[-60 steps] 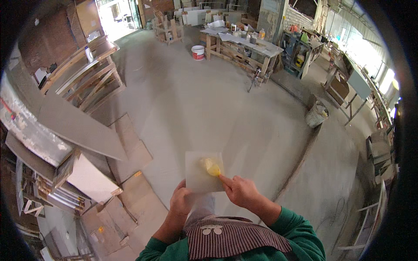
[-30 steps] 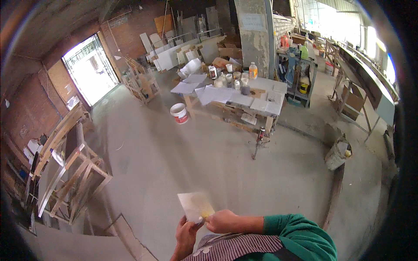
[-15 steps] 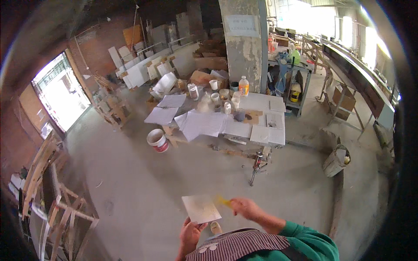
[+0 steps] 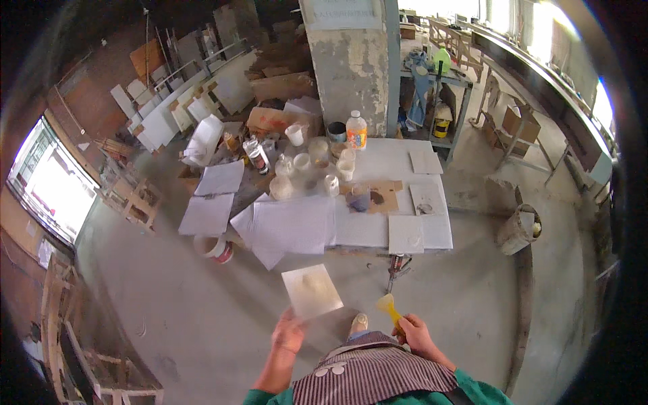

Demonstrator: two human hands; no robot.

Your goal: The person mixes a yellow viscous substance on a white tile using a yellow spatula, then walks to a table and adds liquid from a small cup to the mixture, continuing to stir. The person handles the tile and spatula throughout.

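Note:
My left hand (image 4: 289, 332) is closed on the lower left edge of a pale square board (image 4: 297, 297), held out flat in front of my apron. A beige smear of paste (image 4: 316, 280) lies on the board's upper face. In my right hand (image 4: 417, 336) is a yellow scraper (image 4: 389, 307) with a wide, flaring blade, its handle inside my closed fingers. The blade points up and away, apart from the board. Ahead stands a white-topped worktable (image 4: 364, 235) with similar square pieces (image 4: 406, 234) on its right side.
Cups, a capped bottle (image 4: 356, 129) and a spray can (image 4: 256, 156) crowd the table's back. White sheets (image 4: 290, 219) cover its left. A bucket (image 4: 214, 248) stands below, a caulking gun (image 4: 397, 266) by the front edge, a bin (image 4: 518, 231) farther right.
The table has come closer in view. My right hand has drawn the scraper away from the board, lower and to the right. My left hand still grips the board.

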